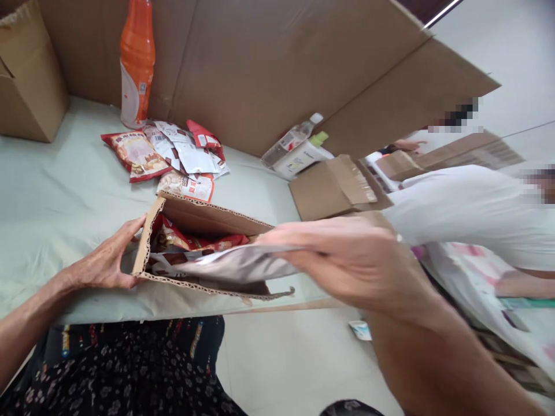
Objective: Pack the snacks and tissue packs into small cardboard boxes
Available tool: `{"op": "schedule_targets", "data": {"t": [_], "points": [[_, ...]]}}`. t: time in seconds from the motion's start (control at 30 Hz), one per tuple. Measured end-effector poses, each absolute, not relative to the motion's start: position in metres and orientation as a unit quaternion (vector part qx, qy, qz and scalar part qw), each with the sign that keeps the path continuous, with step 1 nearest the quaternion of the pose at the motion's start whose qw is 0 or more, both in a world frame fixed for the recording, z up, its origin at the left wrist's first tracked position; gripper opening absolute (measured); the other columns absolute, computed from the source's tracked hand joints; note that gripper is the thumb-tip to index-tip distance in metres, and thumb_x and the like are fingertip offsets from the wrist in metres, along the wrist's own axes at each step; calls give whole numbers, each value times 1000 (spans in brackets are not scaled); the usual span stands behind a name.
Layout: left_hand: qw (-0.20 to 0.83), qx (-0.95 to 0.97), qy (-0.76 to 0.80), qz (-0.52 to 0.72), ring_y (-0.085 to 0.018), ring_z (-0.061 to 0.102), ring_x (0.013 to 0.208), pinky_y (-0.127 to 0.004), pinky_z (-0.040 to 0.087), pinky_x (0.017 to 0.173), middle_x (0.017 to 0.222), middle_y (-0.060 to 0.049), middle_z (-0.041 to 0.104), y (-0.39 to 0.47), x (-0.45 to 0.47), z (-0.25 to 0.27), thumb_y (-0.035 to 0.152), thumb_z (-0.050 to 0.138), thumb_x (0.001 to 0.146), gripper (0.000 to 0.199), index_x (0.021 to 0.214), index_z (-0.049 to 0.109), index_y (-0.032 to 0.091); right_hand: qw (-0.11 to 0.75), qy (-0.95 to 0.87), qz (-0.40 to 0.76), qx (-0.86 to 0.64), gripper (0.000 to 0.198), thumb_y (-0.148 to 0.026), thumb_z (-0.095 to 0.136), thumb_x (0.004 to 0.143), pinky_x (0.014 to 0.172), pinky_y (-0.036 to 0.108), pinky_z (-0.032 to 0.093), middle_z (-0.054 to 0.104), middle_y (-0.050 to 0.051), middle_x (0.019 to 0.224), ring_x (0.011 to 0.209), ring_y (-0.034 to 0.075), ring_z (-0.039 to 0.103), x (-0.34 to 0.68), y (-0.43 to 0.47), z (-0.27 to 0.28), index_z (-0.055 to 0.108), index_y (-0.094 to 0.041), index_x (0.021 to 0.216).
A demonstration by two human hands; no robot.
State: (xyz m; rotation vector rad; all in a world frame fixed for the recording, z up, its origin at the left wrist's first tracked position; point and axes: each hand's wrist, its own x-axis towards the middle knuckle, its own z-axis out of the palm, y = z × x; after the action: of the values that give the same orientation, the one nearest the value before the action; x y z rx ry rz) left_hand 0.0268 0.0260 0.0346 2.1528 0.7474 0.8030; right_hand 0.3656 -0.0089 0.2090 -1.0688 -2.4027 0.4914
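Your right hand (pixel 347 263) pinches the pale packet (pixel 243 263), seemingly light, limp and slippery, by its edge, likely the best hold, partly inside the open carton (pixel 208 215) near the bench's (pixel 52 190) front edge, while your left hand (pixel 106 257) clasps the carton's end.

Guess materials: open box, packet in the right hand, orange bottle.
Open box: corrugated cardboard, matte brown; wavy fluting shows along its cut edges.
Packet in the right hand: probably plastic or foil film; it looks thin and flexible, but motion blur obscures the finish.
Orange bottle: likely smooth, glossy plastic, judging by highlights on its contoured sides; glass isn't ruled out.
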Motion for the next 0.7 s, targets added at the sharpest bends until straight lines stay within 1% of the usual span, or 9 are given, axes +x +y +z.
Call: {"op": "schedule_targets", "data": {"t": [0.1,0.2,0.27,0.3,0.4,0.47,0.53,0.63,0.7], "points": [[363,827,296,310,-41,50,145,-58,53,113,162,-18,45,25,28,37,36,69,83,98,166,20,17,126,-888,286,-337,32,-11,51,100,82,24,61,83,1,103,88,14,78,338,6,186,79,-24,106],[357,829,293,316,-41,53,143,-55,56,111,160,-17,48,26,27,35,38,72,81,101,167,21,20,17,-883,338,-325,33,-13,56,98,92,28,58,80,1,119,104,17,76,321,17,171,76,-26,121],[353,828,289,325,-42,53,143,-55,56,112,160,-16,49,27,27,31,39,73,81,102,167,21,23,-36,-879,343,-331,36,-17,63,95,94,30,57,78,2,126,110,20,75,317,20,167,73,-28,128],[351,829,285,328,-43,53,143,-56,55,113,161,-15,48,27,26,30,39,74,81,103,167,21,23,-48,-877,338,-339,37,-19,65,94,93,30,57,78,2,126,110,20,75,317,20,167,73,-28,129],[351,831,285,323,-44,48,147,-59,51,117,164,-14,44,27,26,28,39,75,80,106,168,18,26,-45,-874,324,-360,37,-14,61,95,84,26,56,82,0,113,97,19,77,316,19,164,77,-31,122],[363,827,296,311,-44,47,148,-60,50,117,164,-15,43,26,27,31,37,77,80,107,168,16,28,-35,-871,332,-360,41,-8,58,93,78,24,55,83,-1,105,87,17,77,314,18,160,80,-32,118],[375,823,304,300,-43,47,148,-60,51,115,165,-15,41,25,28,36,37,77,81,107,168,16,29,-23,-869,343,-357,42,-7,57,93,77,24,55,83,-1,103,83,16,76,312,19,157,80,-32,119],[376,824,302,296,-42,47,147,-62,49,116,166,-17,39,26,27,41,40,73,84,103,168,15,27,14,-870,350,-348,34,-14,59,97,86,25,57,82,0,111,94,16,77,317,20,160,79,-29,120],[371,827,305,291,-42,48,146,-64,48,116,166,-19,40,28,26,42,42,71,85,100,168,17,25,70,-868,338,-356,28,-21,59,100,91,26,58,81,1,116,101,16,77,328,16,168,79,-27,120]]}}
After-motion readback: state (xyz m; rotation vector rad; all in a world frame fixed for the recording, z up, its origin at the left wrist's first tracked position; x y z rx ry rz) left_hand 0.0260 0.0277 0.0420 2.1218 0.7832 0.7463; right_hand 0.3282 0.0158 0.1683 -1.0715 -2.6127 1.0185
